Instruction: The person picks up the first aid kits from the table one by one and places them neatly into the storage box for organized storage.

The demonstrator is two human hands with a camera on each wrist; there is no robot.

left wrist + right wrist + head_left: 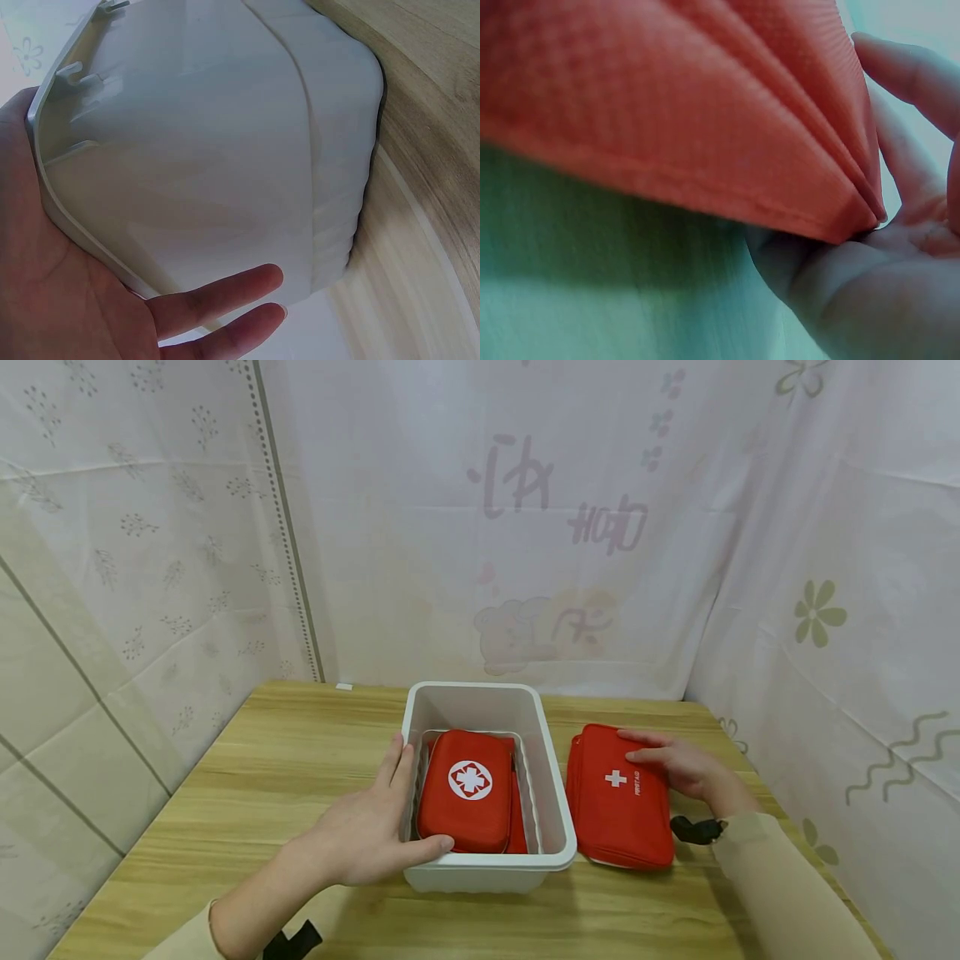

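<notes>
A white plastic bin [558, 814] stands on the table. Inside it lies a red first-aid case [442, 814] with a round white emblem, over another red item [517, 827] that is mostly hidden. My left hand [363, 835] rests against the bin's near left corner, thumb along the front rim; two straight fingers [225, 296] extend beside the outer wall [195, 172]. To the bin's right is a flat red first-aid pouch [611, 818] with a white cross and lettering. My right hand [690, 768] holds the pouch's right edge, fingers on top and thumb underneath.
The wooden table [300, 760] extends on both sides of the bin. A small white piece [344, 687] lies at its back edge. Printed curtains [420, 527] hang behind and at both sides. Black straps [697, 830] show at the wrists.
</notes>
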